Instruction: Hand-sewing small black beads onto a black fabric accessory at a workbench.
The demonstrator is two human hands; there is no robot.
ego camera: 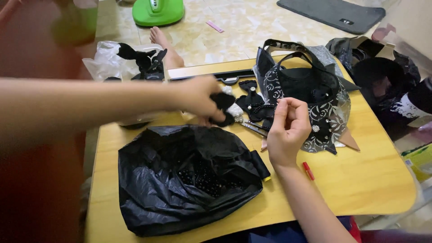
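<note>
My left hand (198, 96) reaches across the low wooden table (360, 180) and grips a black fabric bow (223, 107) above the table's middle. My right hand (288, 130) is raised beside it with the fingers pinched together; whatever is between them is too small to make out. Just behind the hands lie more black bows with pearl beads (252, 101). An open black plastic bag (180, 180) with dark beads inside lies in front of my left hand. A black thread spool (261, 165) rests at the bag's right edge.
A black patterned bag with handles (310, 90) stands behind my right hand. A small red tube (308, 171) lies near my right wrist. A clear bag with black bows (130, 60) sits at the back left, a bare foot (164, 45) on the floor behind it. Green appliance (157, 11) far back.
</note>
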